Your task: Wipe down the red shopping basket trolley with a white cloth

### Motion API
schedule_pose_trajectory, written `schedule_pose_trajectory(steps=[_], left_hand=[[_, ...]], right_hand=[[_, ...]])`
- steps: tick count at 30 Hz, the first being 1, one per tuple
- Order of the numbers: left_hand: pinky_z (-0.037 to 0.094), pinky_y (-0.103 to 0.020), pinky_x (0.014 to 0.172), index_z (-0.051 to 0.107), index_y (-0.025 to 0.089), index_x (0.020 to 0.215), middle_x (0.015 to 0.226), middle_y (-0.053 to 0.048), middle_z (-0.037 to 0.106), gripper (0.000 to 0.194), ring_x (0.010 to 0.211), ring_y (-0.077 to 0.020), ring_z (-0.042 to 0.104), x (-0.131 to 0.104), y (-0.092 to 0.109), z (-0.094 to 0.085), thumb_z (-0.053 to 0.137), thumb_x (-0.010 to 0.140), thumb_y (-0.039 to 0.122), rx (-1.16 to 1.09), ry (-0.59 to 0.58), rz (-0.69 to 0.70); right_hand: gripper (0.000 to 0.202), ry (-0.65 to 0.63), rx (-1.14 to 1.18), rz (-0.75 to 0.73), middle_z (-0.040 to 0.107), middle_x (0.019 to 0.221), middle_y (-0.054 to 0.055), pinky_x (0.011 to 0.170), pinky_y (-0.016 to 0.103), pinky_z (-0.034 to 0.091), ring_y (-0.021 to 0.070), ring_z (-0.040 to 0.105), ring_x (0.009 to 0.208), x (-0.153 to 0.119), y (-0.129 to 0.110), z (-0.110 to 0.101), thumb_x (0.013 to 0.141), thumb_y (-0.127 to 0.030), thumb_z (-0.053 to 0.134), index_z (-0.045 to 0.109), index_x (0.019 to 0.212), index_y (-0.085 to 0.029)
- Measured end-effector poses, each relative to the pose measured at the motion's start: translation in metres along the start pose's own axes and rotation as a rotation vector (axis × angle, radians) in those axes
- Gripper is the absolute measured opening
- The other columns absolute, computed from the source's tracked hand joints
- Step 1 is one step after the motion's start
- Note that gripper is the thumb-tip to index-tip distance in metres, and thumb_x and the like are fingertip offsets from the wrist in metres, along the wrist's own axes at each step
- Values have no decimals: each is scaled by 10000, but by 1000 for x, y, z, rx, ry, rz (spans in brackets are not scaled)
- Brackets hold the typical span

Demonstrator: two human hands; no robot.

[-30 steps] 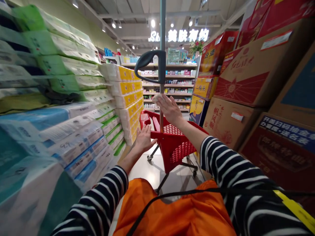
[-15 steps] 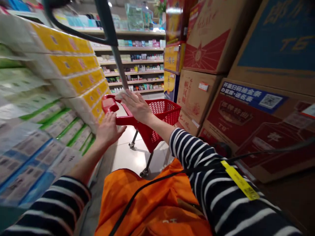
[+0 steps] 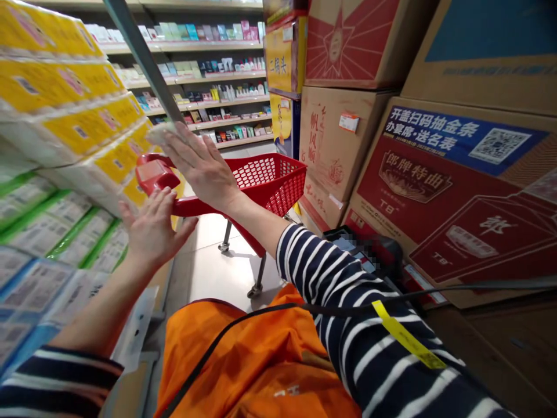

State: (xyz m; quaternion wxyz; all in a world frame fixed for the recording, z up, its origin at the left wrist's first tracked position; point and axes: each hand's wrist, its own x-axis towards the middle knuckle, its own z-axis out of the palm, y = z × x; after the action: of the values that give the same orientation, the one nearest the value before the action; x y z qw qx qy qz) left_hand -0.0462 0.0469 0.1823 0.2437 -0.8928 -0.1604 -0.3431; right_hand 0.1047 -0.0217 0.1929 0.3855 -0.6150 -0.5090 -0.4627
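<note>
A small red shopping cart (image 3: 270, 180) stands in front of me, with a red handle (image 3: 195, 204) and a grey pole (image 3: 145, 58) slanting up. My right hand (image 3: 204, 168) reaches across over the handle, its fingers stretched and holding a white cloth (image 3: 161, 133) against the lower part of the pole. My left hand (image 3: 154, 226) is open, fingers spread, by the near end of the handle; the fingertips look close to the red end piece (image 3: 156, 174), though contact is unclear.
Yellow-and-white packs (image 3: 78, 128) and green-edged packs (image 3: 69, 226) are stacked on the left. Cardboard boxes (image 3: 435, 191) rise on the right. Shelves of small goods (image 3: 209, 78) stand behind the cart. A black cable (image 3: 270, 310) crosses my orange garment (image 3: 243, 354).
The view has tilted down and shifted right, so the cart and both hands sit further left. My right hand stays at the pole with the cloth; my left hand has spread its fingers more.
</note>
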Motion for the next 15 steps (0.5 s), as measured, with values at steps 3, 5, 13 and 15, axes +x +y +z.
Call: schedule_pose_trajectory(steps=[3, 5, 13, 15], left_hand=[[-60, -432, 1072, 386, 134, 1328, 1366, -134, 407, 647, 1279, -218, 343, -1, 1, 3, 280, 852, 559, 14, 20, 12], [-56, -419, 1076, 379, 134, 1331, 1371, -130, 401, 644, 1281, -210, 342, -2, 2, 5, 299, 850, 555, 13, 27, 20], [-39, -428, 1080, 377, 129, 1330, 1391, -115, 376, 622, 1288, -205, 328, 5, -7, 8, 315, 859, 532, -20, -9, 49], [-12, -453, 1078, 399, 119, 1310, 1390, -124, 375, 608, 1296, -213, 314, 10, -12, 11, 321, 858, 518, -29, -39, -4]], right_hand=[[493, -130, -36, 54, 235, 1462, 2, 1119, 402, 70, 190, 13, 1360, -18, -8, 3, 943, -125, 113, 337, 1381, -150], [455, -194, -10, 89, 248, 1459, -2, 1130, 395, 82, 192, 59, 1370, -41, -14, 7, 953, -157, 189, 365, 1372, -152], [475, -92, 136, 115, 250, 1458, -5, 1146, 396, 50, 149, -3, 1380, -22, 11, 2, 952, -126, 172, 331, 1397, -173], [467, -43, 151, 100, 258, 1454, -9, 1146, 385, 57, 144, -4, 1380, -12, 21, 1, 959, -135, 170, 331, 1396, -166]])
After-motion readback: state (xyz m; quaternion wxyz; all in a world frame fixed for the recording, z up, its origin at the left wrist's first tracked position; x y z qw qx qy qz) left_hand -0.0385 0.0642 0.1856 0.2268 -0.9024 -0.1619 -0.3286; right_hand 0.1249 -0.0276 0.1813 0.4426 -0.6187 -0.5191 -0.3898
